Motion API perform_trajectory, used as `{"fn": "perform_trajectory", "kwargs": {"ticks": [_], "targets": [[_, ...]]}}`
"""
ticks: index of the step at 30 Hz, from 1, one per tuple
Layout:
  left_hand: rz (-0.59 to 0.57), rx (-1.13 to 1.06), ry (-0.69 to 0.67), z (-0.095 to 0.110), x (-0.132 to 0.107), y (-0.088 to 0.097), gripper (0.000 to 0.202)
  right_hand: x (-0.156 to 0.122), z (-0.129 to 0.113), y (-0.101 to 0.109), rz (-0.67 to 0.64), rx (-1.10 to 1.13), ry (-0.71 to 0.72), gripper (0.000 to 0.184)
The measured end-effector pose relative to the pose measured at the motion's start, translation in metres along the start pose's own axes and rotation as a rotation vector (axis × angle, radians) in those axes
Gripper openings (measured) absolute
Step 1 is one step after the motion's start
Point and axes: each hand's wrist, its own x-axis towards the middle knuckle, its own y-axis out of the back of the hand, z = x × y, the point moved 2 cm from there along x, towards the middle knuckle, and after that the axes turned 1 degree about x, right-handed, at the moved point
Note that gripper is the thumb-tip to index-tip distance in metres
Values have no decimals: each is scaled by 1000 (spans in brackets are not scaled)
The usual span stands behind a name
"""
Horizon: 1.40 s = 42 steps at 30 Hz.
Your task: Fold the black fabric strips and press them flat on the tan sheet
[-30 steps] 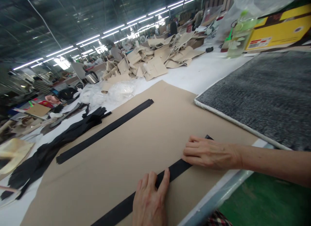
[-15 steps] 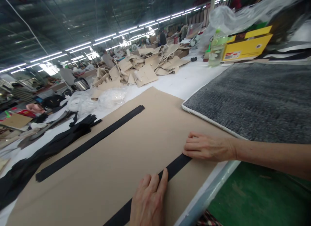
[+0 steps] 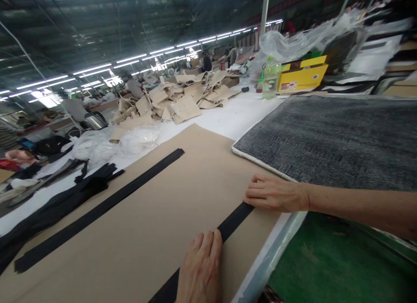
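Note:
A beige sheet (image 3: 156, 216) covers the near part of the work surface. Along its near side runs a black strip (image 3: 236, 222). My left hand (image 3: 200, 268) lies across this strip, palm down, fingers stretched and close together. Farther up, the curled fingers of my right hand (image 3: 273, 194) close on the strip's far end, which they hide. A second black strip (image 3: 100, 209) lies flat on the sheet's far side, roughly parallel to the first and touched by neither hand.
A grey textured pad (image 3: 332, 146) overlaps the sheet's right end. Black strips (image 3: 71, 194) lie bunched at left. Behind are clear plastic (image 3: 137, 140), a pile of beige pieces (image 3: 185, 105), a bottle (image 3: 270, 81) and a yellow box (image 3: 302, 79). Green floor (image 3: 319, 259) shows below the table edge.
The view has turned somewhat to the right, so the background sits farther left. My left index finger has drawn in beside the others. My right hand stays at the strip's far end.

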Motion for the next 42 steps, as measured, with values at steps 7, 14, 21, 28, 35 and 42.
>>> {"fn": "perform_trajectory", "kwargs": {"ticks": [7,14,21,28,35,42], "targets": [[11,99,2,5,2,4,75,-4,1,-1,4,-7,-45,27],[28,114,1,7,2,2,76,-7,8,-1,-14,97,-103,32],[39,100,26,8,6,11,73,-8,9,-3,-6,236,-177,30],[262,-106,-140,58,52,18,46,-2,2,6,-27,394,-299,26],[306,-72,-32,84,69,-25,47,5,9,15,-38,552,-327,34],[350,-114,-13,82,62,-30,43,4,21,25,-116,668,-351,36]]}}
